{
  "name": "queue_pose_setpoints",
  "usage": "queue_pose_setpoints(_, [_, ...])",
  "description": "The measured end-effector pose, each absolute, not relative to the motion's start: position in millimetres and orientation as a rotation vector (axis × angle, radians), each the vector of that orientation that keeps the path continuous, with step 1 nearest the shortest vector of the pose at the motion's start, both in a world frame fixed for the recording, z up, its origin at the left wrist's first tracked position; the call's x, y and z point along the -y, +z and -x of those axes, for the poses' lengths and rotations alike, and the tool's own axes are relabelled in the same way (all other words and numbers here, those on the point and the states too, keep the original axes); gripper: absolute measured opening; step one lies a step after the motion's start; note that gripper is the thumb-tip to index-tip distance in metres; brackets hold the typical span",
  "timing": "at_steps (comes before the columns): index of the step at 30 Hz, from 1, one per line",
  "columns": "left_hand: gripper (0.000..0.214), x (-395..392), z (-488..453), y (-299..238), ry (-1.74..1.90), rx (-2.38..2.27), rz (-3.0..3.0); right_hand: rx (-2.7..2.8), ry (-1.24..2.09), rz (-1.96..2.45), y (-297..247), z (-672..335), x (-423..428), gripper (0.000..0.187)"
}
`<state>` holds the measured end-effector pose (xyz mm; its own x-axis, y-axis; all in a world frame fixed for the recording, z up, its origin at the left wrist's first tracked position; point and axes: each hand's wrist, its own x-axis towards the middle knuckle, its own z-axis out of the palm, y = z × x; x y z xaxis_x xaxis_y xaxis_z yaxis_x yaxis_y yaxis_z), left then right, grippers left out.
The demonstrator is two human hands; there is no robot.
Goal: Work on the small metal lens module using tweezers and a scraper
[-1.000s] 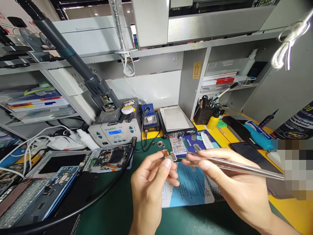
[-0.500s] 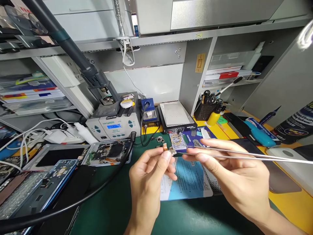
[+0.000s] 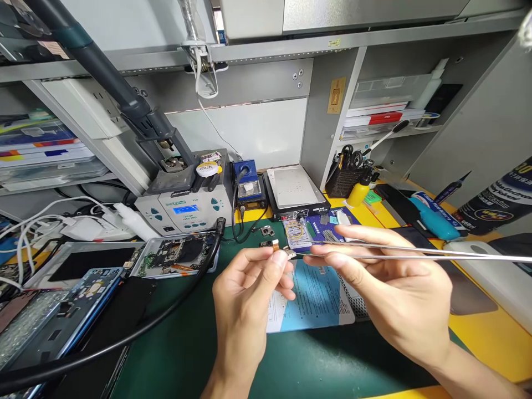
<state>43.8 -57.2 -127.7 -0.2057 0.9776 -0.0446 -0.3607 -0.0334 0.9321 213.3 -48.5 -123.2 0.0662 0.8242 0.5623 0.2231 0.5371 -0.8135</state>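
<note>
Between the thumb and fingers of my left hand [image 3: 253,296] is a small camera module [image 3: 290,254] with a copper-coloured flex cable [image 3: 275,245] sticking up. My right hand [image 3: 394,293] is closed around long metal tweezers [image 3: 394,252], held nearly level with their tips pointing left. One tip is close to the module's right side; whether it touches I cannot tell. Behind my left hand, a second small camera module [image 3: 267,230] lies on the green mat [image 3: 307,366]. Below my hands lies a blue and white printed card [image 3: 313,302].
A grey hot air station [image 3: 187,205] stands behind the mat, its black hose [image 3: 183,302] curving across the left. A flat heating plate [image 3: 295,191] sits at the back centre. Trays of circuit boards [image 3: 177,257] and phone parts [image 3: 75,321] fill the left; a yellow bottle [image 3: 358,194] stands right.
The view has shifted slightly, so the bench appears a little lower left or higher. My hands keep nearly the same hold on the module and tweezers, with the tip still near the module.
</note>
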Motion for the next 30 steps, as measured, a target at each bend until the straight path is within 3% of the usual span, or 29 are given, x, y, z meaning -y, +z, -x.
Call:
queue_pose_setpoints(18, [0.022,57.3,-43.5,-126.8,1.503,-1.053,-0.781,1.481,0.476,0.901,-113.5,-204.7,51.9,0.018])
queue_pose_setpoints(30, [0.016,55.4,-42.8,-125.1,1.442,-0.941,-0.753,1.515,0.418,0.9,-126.7,-207.5,56.0,0.028])
